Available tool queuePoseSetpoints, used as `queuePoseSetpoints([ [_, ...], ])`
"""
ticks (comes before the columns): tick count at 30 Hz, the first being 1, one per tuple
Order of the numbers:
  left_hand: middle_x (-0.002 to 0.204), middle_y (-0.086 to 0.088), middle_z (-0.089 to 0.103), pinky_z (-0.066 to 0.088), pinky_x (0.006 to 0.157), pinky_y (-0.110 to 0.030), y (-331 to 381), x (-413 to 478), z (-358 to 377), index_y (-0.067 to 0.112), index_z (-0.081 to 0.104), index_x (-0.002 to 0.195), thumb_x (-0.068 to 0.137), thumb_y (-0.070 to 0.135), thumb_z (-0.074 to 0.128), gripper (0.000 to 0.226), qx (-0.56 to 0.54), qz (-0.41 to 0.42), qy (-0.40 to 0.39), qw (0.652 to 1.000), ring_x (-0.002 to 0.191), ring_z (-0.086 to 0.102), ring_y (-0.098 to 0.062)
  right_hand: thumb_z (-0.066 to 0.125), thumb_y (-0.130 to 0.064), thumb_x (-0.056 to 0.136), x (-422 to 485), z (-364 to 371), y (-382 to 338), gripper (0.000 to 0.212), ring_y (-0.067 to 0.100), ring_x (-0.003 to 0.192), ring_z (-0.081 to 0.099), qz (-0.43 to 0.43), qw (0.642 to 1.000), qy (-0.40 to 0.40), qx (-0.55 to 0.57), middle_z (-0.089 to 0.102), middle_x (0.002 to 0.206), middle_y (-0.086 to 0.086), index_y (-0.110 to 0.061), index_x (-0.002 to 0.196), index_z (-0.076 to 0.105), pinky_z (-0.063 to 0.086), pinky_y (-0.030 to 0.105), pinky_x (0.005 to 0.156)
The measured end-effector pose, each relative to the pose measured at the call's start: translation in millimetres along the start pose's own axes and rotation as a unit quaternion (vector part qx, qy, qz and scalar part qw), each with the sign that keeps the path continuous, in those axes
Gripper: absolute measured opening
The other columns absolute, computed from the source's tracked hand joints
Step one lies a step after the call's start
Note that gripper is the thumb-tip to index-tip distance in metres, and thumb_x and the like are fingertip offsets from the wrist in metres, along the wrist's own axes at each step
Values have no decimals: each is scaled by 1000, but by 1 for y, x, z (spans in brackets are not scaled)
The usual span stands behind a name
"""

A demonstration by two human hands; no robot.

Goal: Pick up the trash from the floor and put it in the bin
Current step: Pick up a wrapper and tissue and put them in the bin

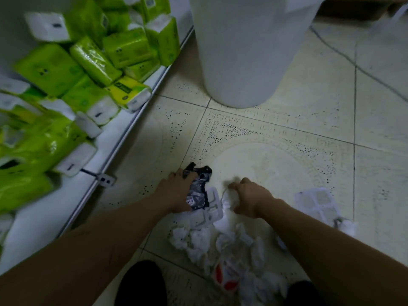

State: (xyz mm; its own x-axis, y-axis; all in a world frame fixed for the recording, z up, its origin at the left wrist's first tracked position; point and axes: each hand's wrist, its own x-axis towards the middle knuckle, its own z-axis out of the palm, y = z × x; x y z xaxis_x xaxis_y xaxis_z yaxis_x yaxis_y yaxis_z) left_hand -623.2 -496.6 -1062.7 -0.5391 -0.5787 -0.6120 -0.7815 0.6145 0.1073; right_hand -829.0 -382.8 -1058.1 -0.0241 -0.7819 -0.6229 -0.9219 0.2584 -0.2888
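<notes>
My left hand (174, 193) grips a crumpled black wrapper (198, 186) low over the floor. Just to its right, my right hand (249, 197) curls its fingers round a piece of white paper (228, 203). Under and between them lies a white plastic frame (213, 203). A heap of crumpled white tissues (198, 241) and a red and white wrapper (229, 274) lies nearer to me. The white bin (242, 51) stands on the tiles ahead, its opening out of view at the top.
A low white shelf (114, 140) on the left carries several green tissue packs (92, 60). Another white plastic tray piece (315, 200) lies on the floor at the right. A dark cable (353, 62) runs across the tiles behind the bin.
</notes>
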Motion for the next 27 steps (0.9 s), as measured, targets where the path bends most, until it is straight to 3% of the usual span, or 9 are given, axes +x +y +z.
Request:
queuePoseSetpoints([
  [4, 151, -22, 21, 39, 98, -50, 4, 6, 0, 22, 9, 148, 73, 50, 73, 103, 13, -10, 7, 1000, 130, 34, -40, 61, -34, 87, 1, 15, 3, 56, 32, 108, 56, 11, 999, 53, -5, 45, 128, 14, -22, 139, 43, 49, 38, 85],
  [8, 128, -19, 44, 46, 78, -37, 4, 6, -2, 18, 36, 130, 80, 30, 69, 61, 14, 26, 18, 999, 107, 51, -34, 58, -36, 90, 4, 19, 4, 34, 27, 94, 56, 34, 997, 68, 12, 50, 117, 11, -16, 118, 58, 42, 30, 70],
  [10, 117, -17, 52, 44, 70, -33, 5, 8, -9, 14, 43, 123, 83, 20, 66, 46, 12, 51, 26, 998, 96, 56, -32, 57, -48, 89, 4, 13, 7, 41, 22, 83, 51, 54, 994, 71, 59, 53, 103, 8, -11, 106, 61, 35, 27, 68],
  [12, 108, -16, 58, 45, 69, -33, 6, 12, -19, 12, 46, 119, 88, 16, 59, 34, -18, 65, 37, 997, 88, 58, -30, 55, -56, 87, 1, 2, 11, 52, 25, 84, 52, 70, 984, 72, 149, 53, 97, 8, -9, 108, 60, 35, 26, 69],
  [15, 100, -15, 61, 46, 67, -33, 10, 15, -40, 10, 50, 111, 90, 16, 53, 22, -76, 67, 75, 992, 81, 57, -28, 58, -36, 92, -2, -17, 16, 28, 32, 92, 62, 68, 971, 99, 204, 60, 99, 11, -10, 103, 55, 42, 26, 62],
  [18, 88, -12, 63, 47, 63, -33, 15, 15, -74, 13, 53, 93, 83, 17, 60, 13, -102, 74, 139, 982, 75, 59, -28, 65, -16, 89, -3, -45, 17, 8, 29, 73, 68, 81, 951, 141, 264, 68, 95, 17, -10, 94, 63, 57, 34, 59],
  [22, 73, -4, 62, 38, 54, -23, 19, 12, -145, 18, 64, 84, 75, 14, 70, 12, -194, 84, 261, 942, 67, 59, -21, 76, -22, 81, -10, -109, 20, 15, 15, 57, 62, 91, 905, 233, 345, 71, 81, 9, -9, 87, 71, 53, 23, 49],
  [25, 73, -1, 64, 34, 54, -19, 24, 6, -201, 20, 72, 89, 70, 17, 77, 21, -232, 109, 352, 901, 66, 57, -15, 74, -22, 81, -20, -167, 17, 18, 15, 67, 67, 71, 856, 313, 405, 72, 90, 4, -10, 94, 73, 52, 20, 50],
  [27, 70, 2, 64, 34, 52, -7, 33, 1, -234, 19, 75, 90, 69, 16, 79, 21, -259, 134, 402, 868, 59, 54, -6, 69, -21, 81, -29, -201, 11, 13, 18, 71, 66, 41, 838, 334, 430, 71, 93, 3, -12, 90, 74, 53, 21, 54],
])
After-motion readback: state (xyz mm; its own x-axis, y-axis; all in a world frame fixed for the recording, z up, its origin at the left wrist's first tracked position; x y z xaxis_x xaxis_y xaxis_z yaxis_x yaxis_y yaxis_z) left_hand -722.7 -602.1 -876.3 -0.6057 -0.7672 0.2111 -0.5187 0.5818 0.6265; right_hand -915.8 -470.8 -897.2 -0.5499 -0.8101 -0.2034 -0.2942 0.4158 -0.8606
